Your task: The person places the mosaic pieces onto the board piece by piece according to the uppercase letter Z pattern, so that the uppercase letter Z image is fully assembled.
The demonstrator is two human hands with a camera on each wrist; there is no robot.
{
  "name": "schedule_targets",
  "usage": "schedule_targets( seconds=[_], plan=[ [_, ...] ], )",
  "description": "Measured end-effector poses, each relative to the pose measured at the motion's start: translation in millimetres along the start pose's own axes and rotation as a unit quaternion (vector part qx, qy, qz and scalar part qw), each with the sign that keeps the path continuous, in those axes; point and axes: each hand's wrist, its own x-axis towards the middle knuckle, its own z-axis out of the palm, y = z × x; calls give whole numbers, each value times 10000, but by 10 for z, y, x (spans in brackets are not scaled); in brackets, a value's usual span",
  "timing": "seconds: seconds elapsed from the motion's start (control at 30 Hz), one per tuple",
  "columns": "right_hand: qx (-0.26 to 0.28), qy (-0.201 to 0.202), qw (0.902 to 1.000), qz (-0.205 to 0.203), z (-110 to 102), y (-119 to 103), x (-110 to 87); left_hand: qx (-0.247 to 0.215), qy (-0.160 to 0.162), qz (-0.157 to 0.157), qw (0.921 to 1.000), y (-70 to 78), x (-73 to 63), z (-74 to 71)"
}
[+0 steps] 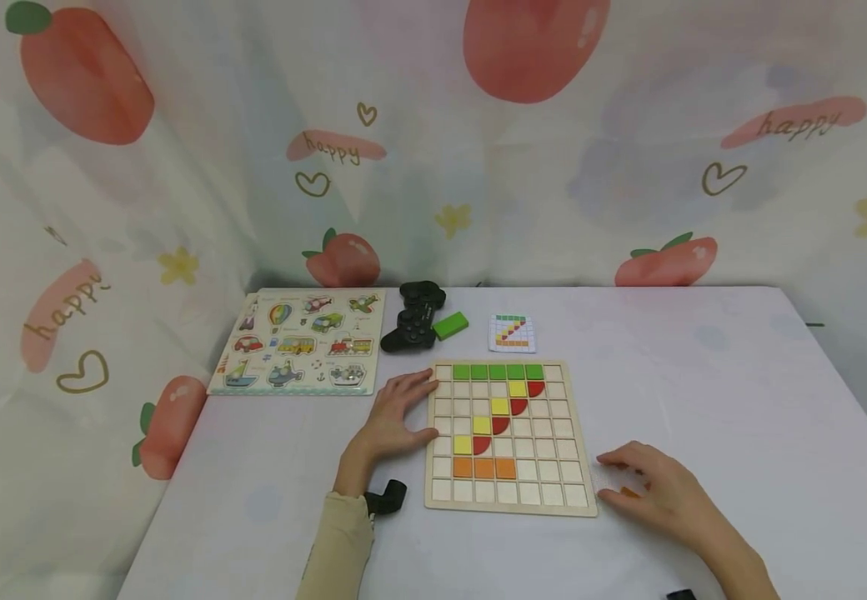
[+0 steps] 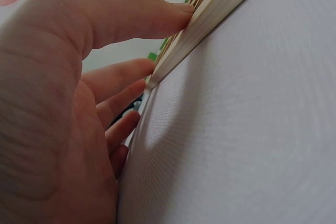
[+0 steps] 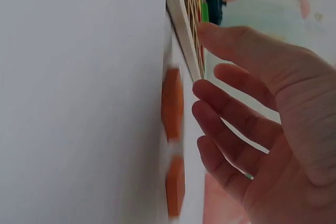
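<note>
A square wooden grid board [image 1: 549, 450] lies flat on the table. In its cells sit a row of green squares [image 1: 498, 372], a diagonal of yellow squares [image 1: 499, 407] with red quarter-round pieces [image 1: 518, 407] beside them, and three orange squares [image 1: 484, 468]. My left hand [image 1: 391, 417] rests at the board's left edge, thumb and fingertips against the rim. To the right of the board hovers my right hand [image 1: 659, 487], fingers loosely bent and holding nothing. Two orange blocks [image 3: 172, 103] lie on the table below it in the right wrist view; the head view mostly hides them.
Behind the board lies a small card [image 1: 512, 333] printed with a similar coloured pattern. Left of it are a green block [image 1: 451, 326] and a black game controller [image 1: 413, 317]. A vehicle picture puzzle [image 1: 306, 337] occupies the back left. A printed curtain [image 1: 433, 167] surrounds the table.
</note>
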Motion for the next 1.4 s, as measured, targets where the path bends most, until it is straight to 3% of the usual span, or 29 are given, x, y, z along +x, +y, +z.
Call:
schedule_targets(
  seconds=[0.23,0.6,0.87,1.13,1.4],
  plan=[
    [-274,-243,9980,509,-157,142,-169,-34,12,15,10000,7,-16,-12],
    [-523,34,9983,269,-160,222,-41,-108,154,123,9997,14,-10,-4],
    [-365,-360,9983,284,-166,194,-9,-100,77,127,9998,16,15,-1],
    [-451,-58,9989,116,-126,186,23,-93,144,165,9997,18,4,-12],
    [-203,-5,9998,-15,-25,-12,284,-64,132,116,9998,28,-13,-7]
  ],
)
